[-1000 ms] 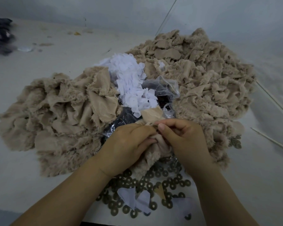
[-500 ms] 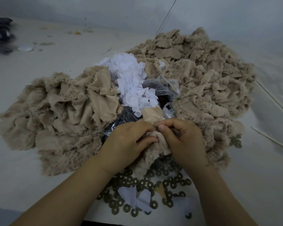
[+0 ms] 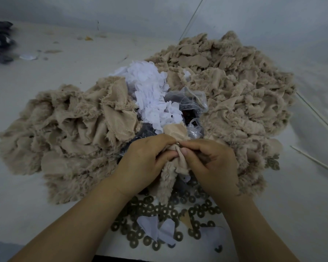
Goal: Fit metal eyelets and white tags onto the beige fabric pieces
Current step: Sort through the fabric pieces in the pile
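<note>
- Beige fabric piece [image 3: 175, 159] pinched between left hand [image 3: 146, 163] and right hand [image 3: 212, 165], above loose eyelets [image 3: 165, 210].
- Since a second ago, small metal part [image 3: 177, 143] showed at fingertips; fitting likely underway.

Single head-worn camera, looking forward and steeply down at a work surface.

The wide-angle view sits close above the person's left hand [image 3: 144, 163] and right hand [image 3: 210, 165], which meet near the frame's centre, forearms entering from the bottom edge. Beyond them lie beige fabric piles [image 3: 235, 87], with the pale table [image 3: 45, 72] stretching to a wall along the top. Straight lines bow toward the edges.
</note>
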The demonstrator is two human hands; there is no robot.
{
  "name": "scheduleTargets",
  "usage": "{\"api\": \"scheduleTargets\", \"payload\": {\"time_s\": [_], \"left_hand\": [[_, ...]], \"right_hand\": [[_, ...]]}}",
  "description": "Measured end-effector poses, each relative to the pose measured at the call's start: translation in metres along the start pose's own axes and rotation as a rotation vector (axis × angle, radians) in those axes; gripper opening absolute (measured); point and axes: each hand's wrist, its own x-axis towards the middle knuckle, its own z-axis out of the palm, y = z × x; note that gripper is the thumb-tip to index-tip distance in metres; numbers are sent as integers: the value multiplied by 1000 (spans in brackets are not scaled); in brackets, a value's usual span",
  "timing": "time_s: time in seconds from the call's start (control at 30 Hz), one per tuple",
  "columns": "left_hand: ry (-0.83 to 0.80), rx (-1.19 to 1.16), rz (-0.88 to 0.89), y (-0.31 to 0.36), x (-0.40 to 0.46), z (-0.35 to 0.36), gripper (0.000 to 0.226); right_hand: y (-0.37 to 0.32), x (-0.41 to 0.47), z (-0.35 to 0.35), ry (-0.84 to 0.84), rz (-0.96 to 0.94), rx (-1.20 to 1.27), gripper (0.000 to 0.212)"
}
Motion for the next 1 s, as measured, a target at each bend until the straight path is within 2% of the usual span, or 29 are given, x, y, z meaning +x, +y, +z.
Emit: {"api": "scheduleTargets", "payload": {"time_s": [0.3,0.5,0.77,0.87,0.93,1.0], "left_hand": [[-153,20,-43,0,7,-4,38],[-238,134,43,-5,9,-6,36],[-188,175,176,-6,10,-6,32],[-154,215,200,-7,9,-4,24],[-135,242,233,-9,9,-2,12],[-118,268,265,-11,9,0,14]], "right_hand": [[2,-1,6,-23,185,198,10],[-1,6,5,-98,236,349,16],[3,7,5,-114,240,398,19],[5,8,5,-130,234,414,15],[6,9,5,-131,203,372,11],[7,9,5,-126,158,293,7]]}}
